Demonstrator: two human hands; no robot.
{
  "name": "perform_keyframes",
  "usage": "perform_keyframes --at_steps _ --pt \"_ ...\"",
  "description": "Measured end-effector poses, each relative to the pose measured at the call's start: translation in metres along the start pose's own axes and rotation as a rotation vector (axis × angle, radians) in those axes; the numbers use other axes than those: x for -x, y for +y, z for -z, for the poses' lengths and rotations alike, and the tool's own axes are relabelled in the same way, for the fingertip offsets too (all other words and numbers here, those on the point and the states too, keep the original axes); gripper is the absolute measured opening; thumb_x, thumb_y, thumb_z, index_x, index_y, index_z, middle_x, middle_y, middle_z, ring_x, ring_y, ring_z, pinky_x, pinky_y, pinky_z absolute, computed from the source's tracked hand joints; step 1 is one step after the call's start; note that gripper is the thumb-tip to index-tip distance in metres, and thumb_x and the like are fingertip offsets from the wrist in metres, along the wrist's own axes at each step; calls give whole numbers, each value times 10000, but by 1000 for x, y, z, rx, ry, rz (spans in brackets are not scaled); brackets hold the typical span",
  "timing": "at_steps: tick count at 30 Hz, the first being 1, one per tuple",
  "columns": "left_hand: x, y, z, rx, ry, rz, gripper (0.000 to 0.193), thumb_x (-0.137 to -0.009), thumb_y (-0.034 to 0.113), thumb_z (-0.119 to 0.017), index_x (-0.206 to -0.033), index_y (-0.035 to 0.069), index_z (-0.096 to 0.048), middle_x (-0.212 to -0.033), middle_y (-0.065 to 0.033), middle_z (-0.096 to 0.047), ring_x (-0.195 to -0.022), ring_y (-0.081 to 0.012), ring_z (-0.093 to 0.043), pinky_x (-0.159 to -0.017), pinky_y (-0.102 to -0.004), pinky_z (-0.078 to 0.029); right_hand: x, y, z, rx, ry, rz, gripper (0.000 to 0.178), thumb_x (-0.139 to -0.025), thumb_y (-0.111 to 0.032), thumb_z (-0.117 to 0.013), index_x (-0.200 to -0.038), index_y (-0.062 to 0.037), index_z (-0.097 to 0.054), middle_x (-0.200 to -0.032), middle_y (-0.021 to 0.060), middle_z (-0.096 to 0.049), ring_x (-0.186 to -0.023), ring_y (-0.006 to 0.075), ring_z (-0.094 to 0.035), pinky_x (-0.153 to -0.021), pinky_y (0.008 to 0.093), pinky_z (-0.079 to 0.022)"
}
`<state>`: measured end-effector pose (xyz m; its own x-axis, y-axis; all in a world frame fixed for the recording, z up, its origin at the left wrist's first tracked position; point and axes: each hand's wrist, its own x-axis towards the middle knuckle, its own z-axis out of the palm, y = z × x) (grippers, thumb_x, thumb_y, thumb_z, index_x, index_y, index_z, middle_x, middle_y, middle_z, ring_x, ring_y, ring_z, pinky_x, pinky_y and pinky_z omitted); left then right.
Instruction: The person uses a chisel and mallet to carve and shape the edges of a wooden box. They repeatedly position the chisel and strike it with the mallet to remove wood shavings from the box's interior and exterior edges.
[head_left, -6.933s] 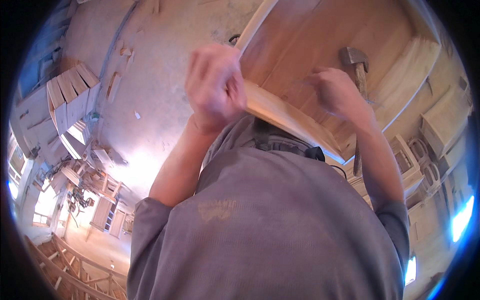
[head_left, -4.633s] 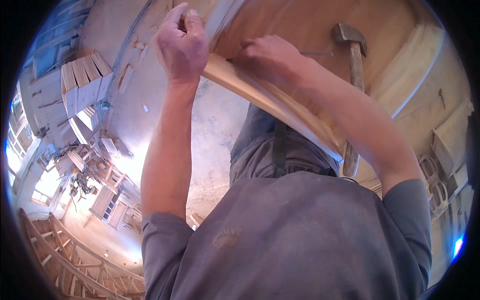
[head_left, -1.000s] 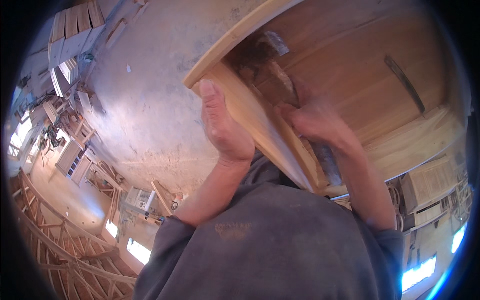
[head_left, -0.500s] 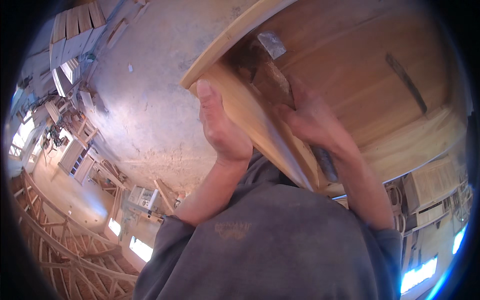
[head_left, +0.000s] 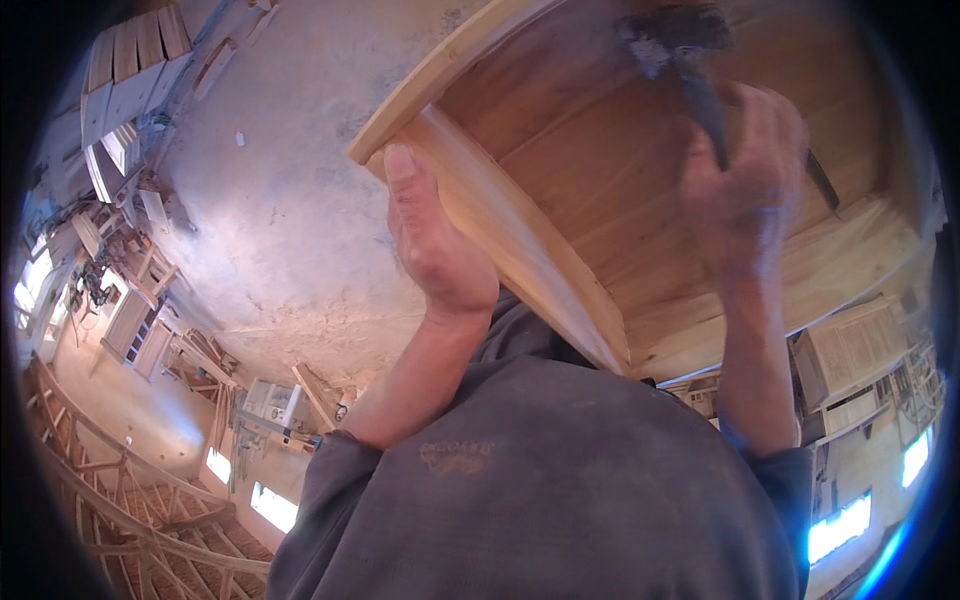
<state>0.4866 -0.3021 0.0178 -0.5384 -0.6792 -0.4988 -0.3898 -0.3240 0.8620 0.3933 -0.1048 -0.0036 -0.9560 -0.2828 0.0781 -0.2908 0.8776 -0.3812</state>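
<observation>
Head view: gripping a blurred hammer point(head_left: 703, 100) by its handle in the right hand point(head_left: 752, 178), with fingers closed all the way around it. Holding it over the inside of a wooden box point(head_left: 570, 150), with its head toward the box's far side; cannot tell whether touching the boards. Laying the left hand point(head_left: 440, 245) against the box's near rail point(head_left: 535, 265), at its left corner, with the thumb straight up; cannot tell how far closed, with the other fingers hidden. Showing also a dark thin bar point(head_left: 823, 183) inside the box, right of the hammer, and a grey shirt point(head_left: 570, 470) just below the box.
</observation>
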Motion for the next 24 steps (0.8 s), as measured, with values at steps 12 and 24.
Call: perform_keyframes --at_steps 12,24 --pt "-2 1 6 -80 -144 -42 630 -1132 423 -347 -1509 -77 -419 -1509 -147 -493 -1386 -213 -469 -1173 -327 -355 -44 -118 -89 -289 -658 -161 285 -880 -290 -633 -1008 -90 -790 -1006 167 -764 -955 368 -743 -839 457 -601" --pt "-8 -5 9 -26 -86 28 661 -1125 446 -369 -1504 -94 -412 -1533 -146 -470 -1408 -213 -444 -1188 -328 -332 -34 -111 -61 -242 -816 -250 355 -901 -314 -636 -1084 -44 -775 -1077 197 -749 -1066 385 -713 -916 478 -572"
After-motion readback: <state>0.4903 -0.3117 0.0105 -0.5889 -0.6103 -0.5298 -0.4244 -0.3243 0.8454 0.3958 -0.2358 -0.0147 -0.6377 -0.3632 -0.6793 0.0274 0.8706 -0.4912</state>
